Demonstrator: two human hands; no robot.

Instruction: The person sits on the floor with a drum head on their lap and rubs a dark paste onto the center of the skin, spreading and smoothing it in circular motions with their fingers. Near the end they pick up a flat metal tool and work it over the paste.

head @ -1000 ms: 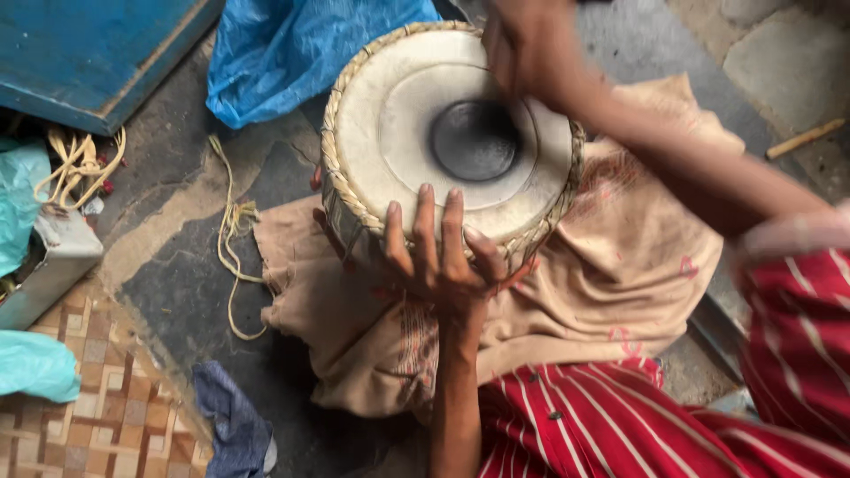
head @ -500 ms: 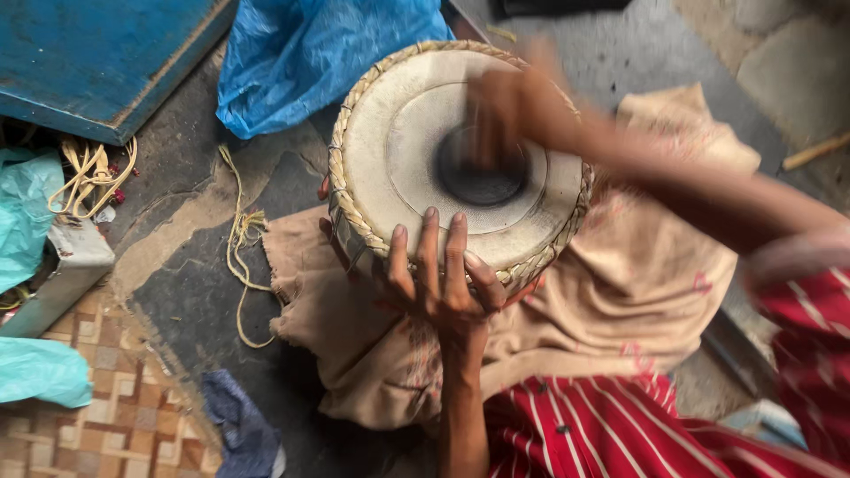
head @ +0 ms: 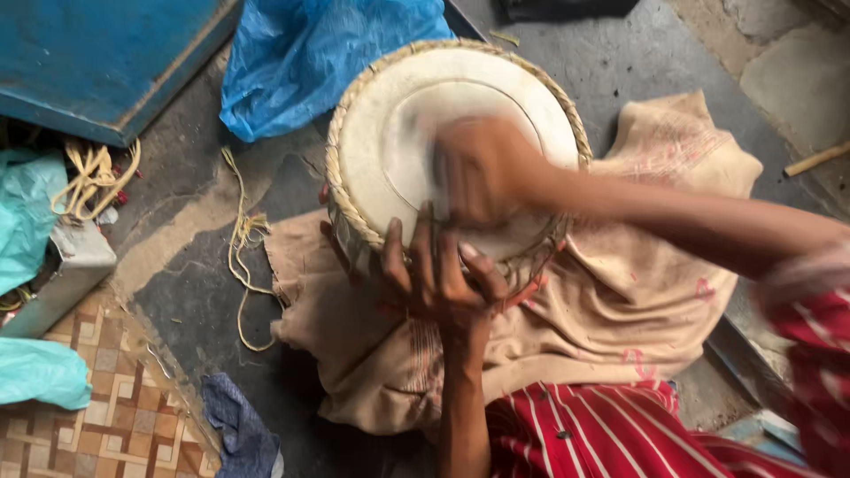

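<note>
A round hand drum (head: 390,142) with a pale skin head and a braided rim rests tilted on a beige cloth (head: 620,319). My left hand (head: 434,274) grips the drum's near rim, fingers spread up over the edge. My right hand (head: 482,168) reaches in from the right and lies blurred over the middle of the drumhead, hiding the dark centre patch. The blur keeps me from telling whether it holds anything.
A blue plastic bag (head: 328,53) lies behind the drum and a blue board (head: 97,62) at the far left. Yellowish cord (head: 239,239) trails on the grey floor. Teal plastic (head: 35,372) and a dark rag (head: 239,429) lie on patterned tiles. Red striped fabric (head: 602,434) covers my lap.
My right hand has swept from the drum's far rim down across the head to its centre. The left hand has kept its grip on the near rim.
</note>
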